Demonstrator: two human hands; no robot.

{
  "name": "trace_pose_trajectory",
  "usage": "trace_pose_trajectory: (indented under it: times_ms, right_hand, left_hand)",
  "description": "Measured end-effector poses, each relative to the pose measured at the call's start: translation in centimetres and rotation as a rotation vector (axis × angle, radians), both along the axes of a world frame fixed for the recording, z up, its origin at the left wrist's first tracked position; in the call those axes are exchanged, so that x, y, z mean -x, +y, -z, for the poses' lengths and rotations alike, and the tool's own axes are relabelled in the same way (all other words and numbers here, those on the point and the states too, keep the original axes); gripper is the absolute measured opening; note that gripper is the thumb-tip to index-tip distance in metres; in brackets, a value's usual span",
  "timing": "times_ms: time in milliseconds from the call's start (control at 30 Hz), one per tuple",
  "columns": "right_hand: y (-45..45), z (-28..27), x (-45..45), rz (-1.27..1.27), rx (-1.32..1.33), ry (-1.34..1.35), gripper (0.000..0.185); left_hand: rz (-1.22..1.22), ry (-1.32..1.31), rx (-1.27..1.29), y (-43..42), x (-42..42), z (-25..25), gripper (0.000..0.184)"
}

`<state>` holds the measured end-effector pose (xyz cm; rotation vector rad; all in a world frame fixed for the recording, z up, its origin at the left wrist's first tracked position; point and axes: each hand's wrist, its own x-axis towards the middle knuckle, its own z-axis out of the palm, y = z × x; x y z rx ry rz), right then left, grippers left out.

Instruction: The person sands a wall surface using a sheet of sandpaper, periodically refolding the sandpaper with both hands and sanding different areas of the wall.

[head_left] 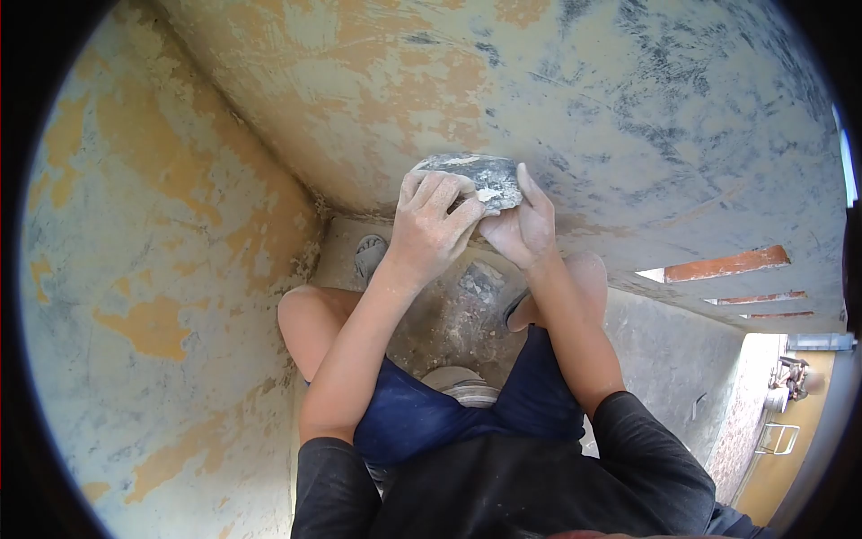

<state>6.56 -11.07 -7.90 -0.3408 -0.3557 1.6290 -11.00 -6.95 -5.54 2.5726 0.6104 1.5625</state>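
Observation:
Both my hands hold a dark grey dust-caked piece [489,171], flat and roughly rectangular, in front of the wall. White powder and crumbs cling to its face; its exact kind is not clear. Over its left and lower edge curl the fingers of my left hand [435,216], coated in pale dust. My right hand [525,220] grips the right end, with the thumb up along the edge and the palm beneath. Behind it rises a wall [575,108] with patchy pale filler, orange-tan areas and dark scuffs. Whether the piece touches the wall, I cannot tell.
A second patchy wall [153,269] meets the first at a corner on the left. My knees straddle a pale round bucket-like seat [462,386]. White dust lies on the floor [449,323]. Slots [727,265] pierce the wall at right; a white-framed object [777,438] stands beyond.

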Motion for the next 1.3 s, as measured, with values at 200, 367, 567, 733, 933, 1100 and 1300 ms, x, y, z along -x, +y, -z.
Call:
trace_pose_trajectory:
  times_ms: [200, 367, 567, 733, 933, 1100, 1300]
  right_hand:
    - [-0.1, -0.9, 0.6, 0.007, 0.039, 0.062, 0.065]
    - [1.2, -1.0, 0.6, -0.03, 0.012, 0.077, 0.064]
    - [1.4, -3.3, 2.3, -0.029, 0.021, -0.019, 0.058]
    - [2.0, -1.9, 3.1, -0.036, 0.026, 0.004, 0.057]
    - [2.4, -0.7, 2.9, -0.075, -0.02, 0.061, 0.054]
    - [0.9, -1.3, 0.9, -0.119, -0.052, -0.064, 0.047]
    - [-1.0, -2.8, 0.1, -0.102, -0.022, -0.392, 0.047]
  left_hand:
    - [0.079, -0.052, 0.041, -0.4, 0.0, -1.6, 0.022]
    - [0.094, -0.072, 0.065, -0.3, 0.5, -1.8, 0.023]
    - [0.117, -0.08, 0.116, -0.6, 2.8, -2.1, 0.02]
    - [0.108, -0.118, 0.085, -0.4, 3.3, -1.6, 0.027]
    - [0.088, -0.06, 0.169, 0.2, 3.5, -1.5, 0.024]
    - [0.164, 0.028, 0.29, 0.7, 3.0, -1.3, 0.036]
    - [0.2, -0.177, 0.407, 1.2, 2.0, -0.7, 0.043]
